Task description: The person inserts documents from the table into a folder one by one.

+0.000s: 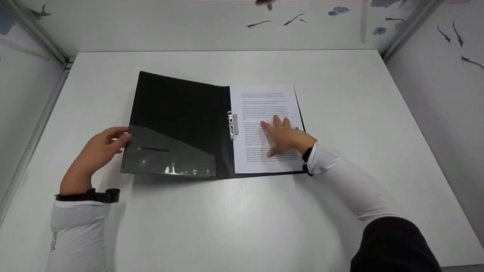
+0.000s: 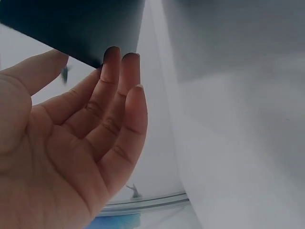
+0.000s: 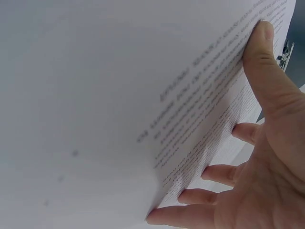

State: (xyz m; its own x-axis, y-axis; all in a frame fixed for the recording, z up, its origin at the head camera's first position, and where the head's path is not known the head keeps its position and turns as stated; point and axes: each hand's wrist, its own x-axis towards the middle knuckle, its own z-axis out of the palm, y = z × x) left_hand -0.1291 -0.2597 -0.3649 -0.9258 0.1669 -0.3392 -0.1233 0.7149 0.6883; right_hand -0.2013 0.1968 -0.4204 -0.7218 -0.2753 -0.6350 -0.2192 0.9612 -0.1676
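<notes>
A black clip folder (image 1: 177, 109) lies spread out on the white table, its left cover tilted up off the tabletop. My left hand (image 1: 100, 149) pinches the outer edge of that cover; in the left wrist view the thumb and fingers meet at the dark cover (image 2: 90, 33). A clear pocket (image 1: 170, 158) crosses the cover's lower part. Printed paper (image 1: 261, 100) lies on the right side, beside the metal clip (image 1: 231, 125) at the spine. My right hand (image 1: 283, 136) rests on the page with fingers spread, fingertips on the text in the right wrist view.
The white table (image 1: 242, 223) extends around the folder on all sides. A pale back wall (image 1: 170, 26) with fish drawings stands behind it, and side panels rise at left and right. Black straps circle both wrists over white sleeves.
</notes>
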